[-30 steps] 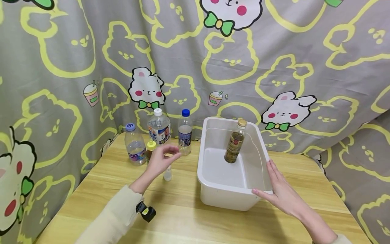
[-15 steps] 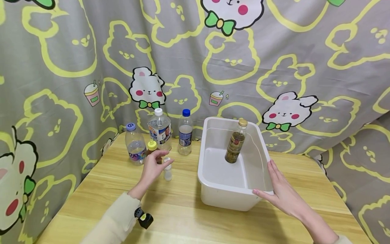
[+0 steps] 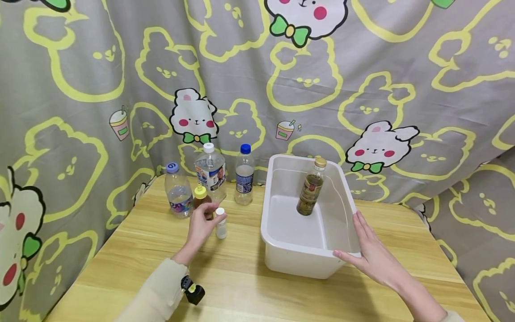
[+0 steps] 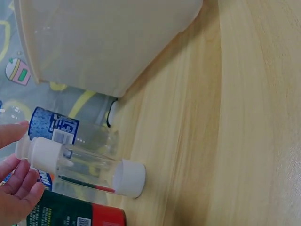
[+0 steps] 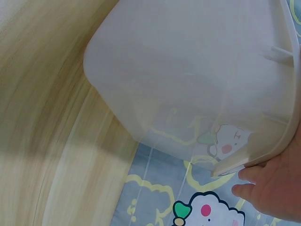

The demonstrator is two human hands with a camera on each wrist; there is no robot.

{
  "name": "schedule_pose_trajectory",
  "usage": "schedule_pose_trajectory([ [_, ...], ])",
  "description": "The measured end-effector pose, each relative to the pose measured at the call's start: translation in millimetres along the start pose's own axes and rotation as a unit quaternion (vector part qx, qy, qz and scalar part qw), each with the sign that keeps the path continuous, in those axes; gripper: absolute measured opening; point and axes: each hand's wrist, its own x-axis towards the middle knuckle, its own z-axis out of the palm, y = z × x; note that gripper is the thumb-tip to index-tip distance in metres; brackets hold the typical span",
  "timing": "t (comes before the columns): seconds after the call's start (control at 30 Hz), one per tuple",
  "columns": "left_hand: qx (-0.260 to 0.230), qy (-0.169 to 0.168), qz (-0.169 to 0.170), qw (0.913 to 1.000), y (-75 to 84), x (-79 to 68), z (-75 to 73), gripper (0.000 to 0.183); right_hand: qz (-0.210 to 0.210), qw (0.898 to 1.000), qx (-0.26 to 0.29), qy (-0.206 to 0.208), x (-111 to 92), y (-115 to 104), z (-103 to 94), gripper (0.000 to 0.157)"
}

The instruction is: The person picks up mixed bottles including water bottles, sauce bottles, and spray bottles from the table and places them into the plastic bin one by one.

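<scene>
My left hand (image 3: 201,226) is at the white cap of a small clear bottle (image 3: 221,230) that stands on the table. In the left wrist view, its thumb and fingertips close around the white cap (image 4: 44,154). Behind that hand, a brown bottle with a yellow cap (image 3: 200,193) is partly hidden. My right hand (image 3: 372,250) rests on the near right corner of a white plastic bin (image 3: 306,258), thumb on the front rim and straight fingers along the side. Inside the bin, a gold-capped bottle of dark liquid (image 3: 310,192) leans towards the far right.
Further back stand a clear bottle with a lilac cap (image 3: 179,197), a wide white-capped bottle (image 3: 211,172) and a blue-capped bottle (image 3: 244,179). A patterned curtain (image 3: 241,67) hangs behind the wooden table (image 3: 241,295). A black strap device (image 3: 193,290) is on the left wrist.
My left hand has come down and towards me from in front of the blue-capped bottle, and its fingers now meet at the small bottle's cap. The right hand and bin stay put.
</scene>
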Motion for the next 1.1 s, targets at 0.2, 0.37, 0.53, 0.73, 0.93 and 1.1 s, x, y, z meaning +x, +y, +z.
schedule_pose_trajectory([
  [0.2, -0.002, 0.008, -0.013, 0.9999, -3.9, -0.6, 2.8, 0.034, -0.002, 1.0, 0.005, 0.001, -0.3, -0.4, 0.3, 0.099],
  [0.37, -0.005, 0.022, -0.014, 0.9996, -5.6, -0.9, 5.2, 0.032, -0.003, 1.0, 0.005, 0.001, -0.5, -0.8, 0.3, 0.098],
  [0.53, -0.005, 0.036, 0.004, 0.9993, -6.4, -1.5, 6.8, 0.03, -0.001, 1.0, 0.005, 0.001, -0.6, -0.7, 0.4, 0.098],
  [0.73, -0.007, 0.049, 0.026, 0.9984, -7.6, -1.5, 7.3, 0.027, -0.002, 1.0, 0.004, 0.001, -0.2, 0.2, 1.0, 0.098],
  [0.93, -0.019, 0.051, 0.03, 0.9981, -8.0, -0.9, 7.3, 0.025, 0.0, 1.0, 0.005, 0.0, -0.1, 0.6, 0.3, 0.099],
  [1.1, -0.019, 0.048, 0.025, 0.9984, -7.3, 0.9, 6.6, 0.026, 0.0, 1.0, 0.006, 0.0, 0.0, 0.5, -0.4, 0.099],
])
